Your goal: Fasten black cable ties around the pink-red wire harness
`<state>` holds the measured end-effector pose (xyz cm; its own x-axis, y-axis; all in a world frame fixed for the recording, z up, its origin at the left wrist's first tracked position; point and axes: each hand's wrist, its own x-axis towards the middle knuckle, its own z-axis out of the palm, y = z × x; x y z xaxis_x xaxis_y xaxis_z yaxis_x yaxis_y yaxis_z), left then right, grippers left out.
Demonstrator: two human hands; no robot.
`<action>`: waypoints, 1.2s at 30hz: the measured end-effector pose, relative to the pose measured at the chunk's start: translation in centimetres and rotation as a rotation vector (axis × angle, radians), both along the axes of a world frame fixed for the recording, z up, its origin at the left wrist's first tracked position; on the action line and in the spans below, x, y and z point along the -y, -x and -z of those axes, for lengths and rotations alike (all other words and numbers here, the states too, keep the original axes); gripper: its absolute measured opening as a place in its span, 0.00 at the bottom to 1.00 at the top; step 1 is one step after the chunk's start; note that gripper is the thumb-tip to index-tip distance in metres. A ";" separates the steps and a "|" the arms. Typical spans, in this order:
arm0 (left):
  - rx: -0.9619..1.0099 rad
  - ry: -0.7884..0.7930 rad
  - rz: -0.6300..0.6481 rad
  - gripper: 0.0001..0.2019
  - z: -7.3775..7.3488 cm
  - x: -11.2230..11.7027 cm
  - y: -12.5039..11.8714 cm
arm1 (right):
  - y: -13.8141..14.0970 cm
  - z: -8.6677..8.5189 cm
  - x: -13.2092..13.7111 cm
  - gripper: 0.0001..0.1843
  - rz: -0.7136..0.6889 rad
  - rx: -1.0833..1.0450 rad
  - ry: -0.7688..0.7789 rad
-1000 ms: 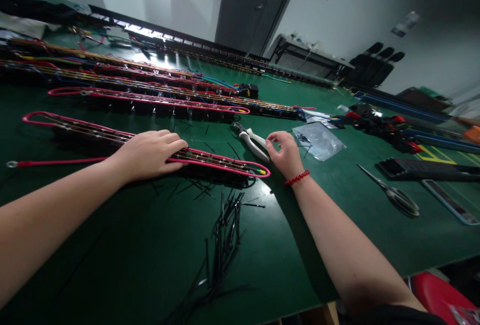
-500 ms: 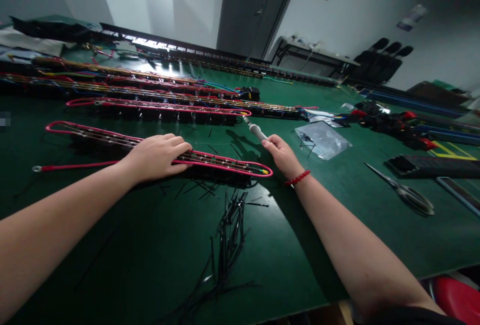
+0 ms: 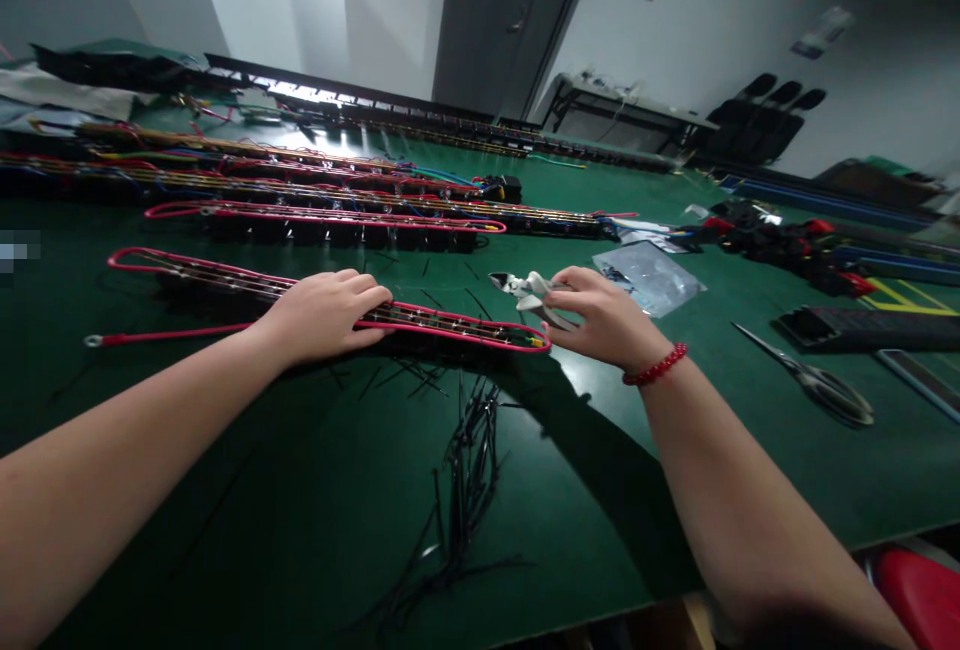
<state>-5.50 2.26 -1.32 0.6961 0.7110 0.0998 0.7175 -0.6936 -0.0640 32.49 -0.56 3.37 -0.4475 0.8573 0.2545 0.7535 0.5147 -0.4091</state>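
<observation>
My left hand [image 3: 322, 318] lies across a long black wiring strip [image 3: 439, 318], fingers over its far side and thumb on the near side. A red cable [image 3: 180, 335] loops round the strip and ends at the left in a ring terminal [image 3: 93, 341]. In my right hand [image 3: 606, 315] is a pair of white-handled cutting pliers [image 3: 534, 288], its jaws pointing left, just above and beyond the strip's right end. The pliers' handles are spread apart. A similar strip with a red loop [image 3: 322, 217] lies behind, parallel and apart from them.
Loose black cable ties [image 3: 474, 460] are heaped on the green table [image 3: 300, 530] in front. To the right lie scissors [image 3: 814, 380], a clear plastic bag [image 3: 649, 275] and a black channel [image 3: 862, 328]. More wired strips [image 3: 360, 192] stretch across behind.
My right hand has shifted right and turned, so the pliers now point left with their handles spread. My left hand stays on the strip. The view has moved slightly.
</observation>
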 end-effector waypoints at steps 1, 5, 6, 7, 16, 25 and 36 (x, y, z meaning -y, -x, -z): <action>0.000 0.001 -0.001 0.21 -0.1 0.0 0.0 | 0.1 -0.3 0.7 0.04 -0.019 0.057 0.004; 0.006 0.003 0.002 0.21 -0.2 0.0 -0.1 | 0.2 -1.0 4.7 0.05 -0.084 0.253 0.035; 0.009 0.003 0.004 0.21 -0.2 0.0 -0.1 | 0.2 -0.9 5.6 0.04 -0.083 0.295 0.035; 0.012 0.002 0.005 0.21 -0.2 0.0 -0.2 | 0.1 -0.8 6.5 0.02 -0.074 0.335 0.029; 0.025 -0.011 0.002 0.21 -0.2 0.0 -0.2 | 1.5 0.2 8.5 0.02 -0.012 0.507 -0.055; 0.046 -0.004 0.001 0.21 0.1 -0.3 -0.2 | 2.7 0.0 9.2 0.02 0.017 0.574 -0.078; 0.055 -0.003 -0.003 0.22 0.1 -0.2 -0.1 | 3.7 0.2 9.9 0.04 0.119 0.618 -0.056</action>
